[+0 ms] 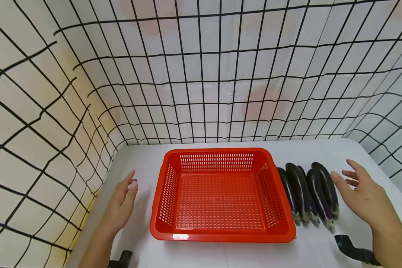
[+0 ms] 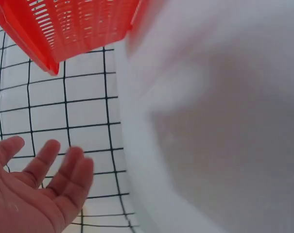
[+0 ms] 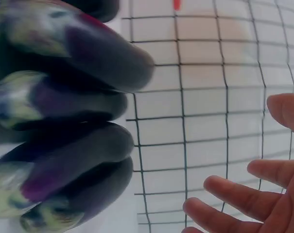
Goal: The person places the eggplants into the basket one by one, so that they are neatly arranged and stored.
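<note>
Middle eggplant [image 1: 313, 210] partly hidden by its neighbours [image 1: 299, 190]

A table [image 1: 227, 256] bears a basket [image 1: 219, 201] and eggplants [image 1: 319, 197].

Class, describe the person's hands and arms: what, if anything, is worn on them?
The left hand and right hand are ungloved, and no sleeve shows on either forearm. A dark, curved fitting sits by the right wrist; a black piece beside the left is partly cut off by the frame.
</note>
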`<state>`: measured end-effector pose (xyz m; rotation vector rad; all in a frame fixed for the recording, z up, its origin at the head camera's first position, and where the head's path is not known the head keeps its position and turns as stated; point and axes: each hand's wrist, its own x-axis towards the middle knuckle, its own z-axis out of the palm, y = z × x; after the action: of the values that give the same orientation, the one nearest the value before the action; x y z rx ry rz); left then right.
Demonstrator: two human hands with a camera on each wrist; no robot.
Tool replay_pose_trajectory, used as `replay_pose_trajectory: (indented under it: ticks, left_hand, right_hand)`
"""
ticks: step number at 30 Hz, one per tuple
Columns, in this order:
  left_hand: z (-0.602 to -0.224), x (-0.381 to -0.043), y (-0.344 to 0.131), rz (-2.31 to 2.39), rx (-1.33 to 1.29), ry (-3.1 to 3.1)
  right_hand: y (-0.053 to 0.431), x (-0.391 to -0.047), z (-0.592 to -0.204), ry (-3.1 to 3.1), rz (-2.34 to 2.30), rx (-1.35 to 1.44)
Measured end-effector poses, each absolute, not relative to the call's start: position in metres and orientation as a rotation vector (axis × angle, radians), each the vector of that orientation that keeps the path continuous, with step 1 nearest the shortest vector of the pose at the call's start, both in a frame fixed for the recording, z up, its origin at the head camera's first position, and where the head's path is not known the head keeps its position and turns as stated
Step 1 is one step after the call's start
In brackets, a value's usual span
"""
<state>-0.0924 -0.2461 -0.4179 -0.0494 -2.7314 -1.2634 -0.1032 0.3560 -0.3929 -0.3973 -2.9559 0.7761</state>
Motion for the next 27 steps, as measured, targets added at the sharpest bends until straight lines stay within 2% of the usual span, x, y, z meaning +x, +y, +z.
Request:
replay_pose_trajectory:
  ticks: [9, 20, 27]
  left_hand:
    - [-0.421, -0.099, -0.232, -1.759, 0.104, -2.531]
    - [-0.442, -0.111, -0.209, -1.977, 0.290, -2.370]
    - [-0.449, -0.114, -0.209, -2.177, 0.251, -2.208]
  right_hand:
    - [0.370, -0.109, -0.401, -2.689, 1.230, -0.604]
    - [0.380, -0.117, -0.421, -2.373, 1.589, -0.899]
    - [0.381, -0.119, -0.441, -2.148, 1.690, -1.072]
